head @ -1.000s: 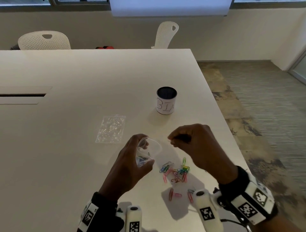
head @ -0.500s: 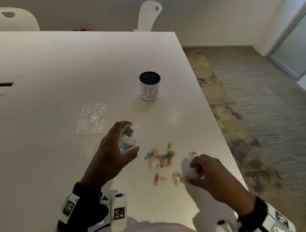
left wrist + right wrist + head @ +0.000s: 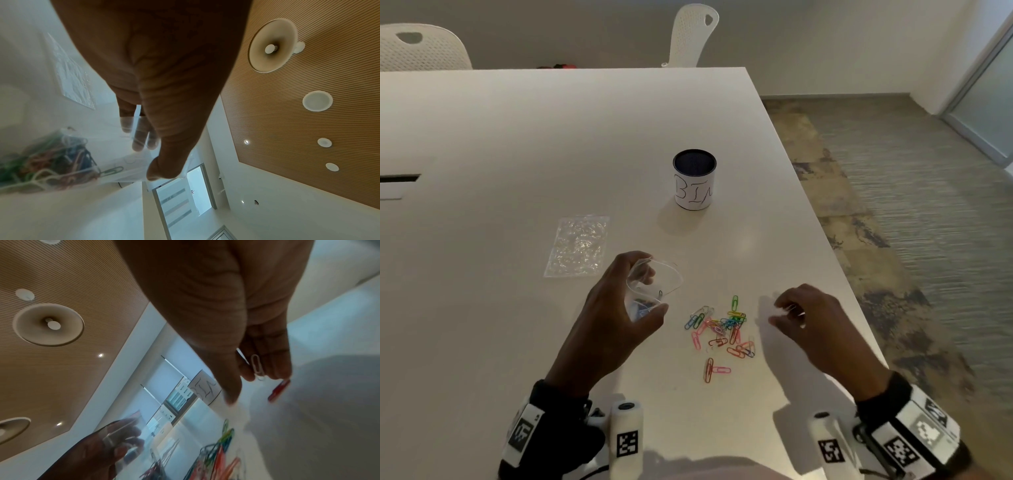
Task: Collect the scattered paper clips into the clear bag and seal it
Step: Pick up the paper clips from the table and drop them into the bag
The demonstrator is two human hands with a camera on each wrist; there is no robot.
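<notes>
Clear bag (image 3: pixel 654 287) — thin, transparent plastic, mouth held open and gaping toward the right hand; gripped in the left hand (image 3: pixel 613 318), fingers and thumb curled round its sides, raised off the table (image 3: pixel 517 144). Its lower part holds a small tangle of clips already gathered (image 3: pixel 47 162), green, pink, dark blue and white, seen through the film.

Loose paper clips (image 3: pixel 722 329) — plastic-coated wire in green, blue, yellow, pink, orange-red and white; a dense cluster on the tabletop between the two hands, with a pink-and-red pair (image 3: pixel 714 370) lying a little nearer the person.

Right hand (image 3: pixel 808 318) — just right of the cluster, fingers bent, holding a single white clip (image 3: pixel 258 366) against the fingertips; a red clip (image 3: pixel 279 390) shows just beyond them, whether held or lying loose cannot be told.

Second clear bag (image 3: pixel 578 245) — flat and crinkled, beyond the left hand.

White cup marked "BIN" (image 3: pixel 693 180) — upright, dark inside, well beyond both hands.
</notes>
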